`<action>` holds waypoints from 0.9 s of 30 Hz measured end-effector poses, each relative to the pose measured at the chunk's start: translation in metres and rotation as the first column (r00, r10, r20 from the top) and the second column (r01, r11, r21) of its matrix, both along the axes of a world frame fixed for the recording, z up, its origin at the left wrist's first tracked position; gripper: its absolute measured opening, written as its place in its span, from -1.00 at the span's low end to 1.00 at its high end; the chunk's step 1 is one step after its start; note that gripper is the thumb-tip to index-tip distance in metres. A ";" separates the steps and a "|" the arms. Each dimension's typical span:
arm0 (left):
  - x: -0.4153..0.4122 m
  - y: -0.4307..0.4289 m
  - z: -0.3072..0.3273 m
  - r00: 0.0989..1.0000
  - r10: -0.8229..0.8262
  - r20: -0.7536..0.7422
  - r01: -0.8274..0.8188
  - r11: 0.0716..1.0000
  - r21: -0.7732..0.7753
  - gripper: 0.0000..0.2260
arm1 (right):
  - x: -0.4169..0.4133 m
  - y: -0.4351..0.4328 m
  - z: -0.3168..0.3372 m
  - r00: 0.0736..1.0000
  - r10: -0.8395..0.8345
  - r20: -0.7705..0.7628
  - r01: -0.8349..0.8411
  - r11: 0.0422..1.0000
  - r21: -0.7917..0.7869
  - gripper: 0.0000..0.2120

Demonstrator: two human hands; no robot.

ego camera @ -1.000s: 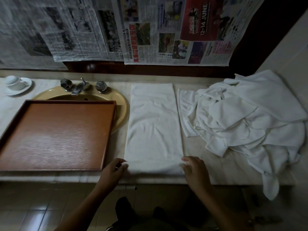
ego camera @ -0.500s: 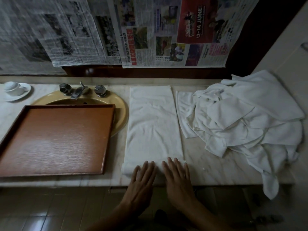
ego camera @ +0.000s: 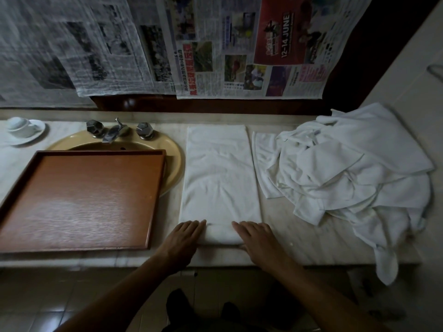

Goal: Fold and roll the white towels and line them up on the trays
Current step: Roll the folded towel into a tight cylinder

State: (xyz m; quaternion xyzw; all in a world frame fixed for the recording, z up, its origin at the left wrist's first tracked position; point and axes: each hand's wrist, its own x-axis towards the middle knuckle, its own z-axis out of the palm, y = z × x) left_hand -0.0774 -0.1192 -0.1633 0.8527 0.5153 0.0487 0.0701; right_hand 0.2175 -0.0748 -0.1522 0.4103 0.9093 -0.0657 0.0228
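- left hand [ego camera: 183,238] lies flat with fingers straight on the rolled near end of the long folded white towel [ego camera: 220,178].
- right hand [ego camera: 257,238] does likewise, on the pale marble desk [ego camera: 311,236].

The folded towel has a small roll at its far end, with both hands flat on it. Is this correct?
No. In the head view the folded towel has the small roll at its near end, with the left hand and right hand flat on it.

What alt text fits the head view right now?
The left hand and right hand press flat on the rolled near end of a folded white towel on a marble counter. A wooden tray sits to its left, partly over a yellow sink; a heap of towels lies to its right.
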 end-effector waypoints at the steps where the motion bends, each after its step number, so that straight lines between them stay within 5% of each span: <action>1: -0.004 -0.004 -0.002 1.000 -0.003 0.003 0.003 1.000 0.000 -0.28 | 0.004 -0.001 -0.002 1.000 0.023 -0.011 -0.023 1.000 0.010 -0.31; 8: -0.021 -0.047 -0.012 0.998 0.000 0.064 0.000 1.000 0.000 -0.40 | 0.031 -0.024 -0.013 0.989 0.025 -0.147 -0.040 0.995 -0.095 -0.28; 13: -0.027 -0.057 -0.006 0.955 0.191 0.228 -0.146 0.969 -0.199 -0.41 | 0.032 -0.020 0.008 0.968 -0.211 -0.133 0.135 0.893 -0.429 -0.46; 16: -0.021 -0.051 0.005 0.891 0.332 0.310 -0.222 0.914 -0.340 -0.56 | 0.031 -0.019 0.017 0.922 -0.353 -0.161 0.237 0.841 -0.486 -0.60; 21: -0.017 -0.044 0.002 0.820 0.414 0.394 -0.279 0.891 -0.358 -0.62 | 0.024 -0.021 0.008 0.899 -0.348 -0.265 0.235 0.895 -0.378 -0.67; 27: -0.023 -0.028 -0.009 0.838 0.425 0.341 -0.300 0.882 -0.363 -0.55 | 0.006 -0.044 -0.002 0.846 -0.290 -0.448 0.354 0.933 0.066 -0.75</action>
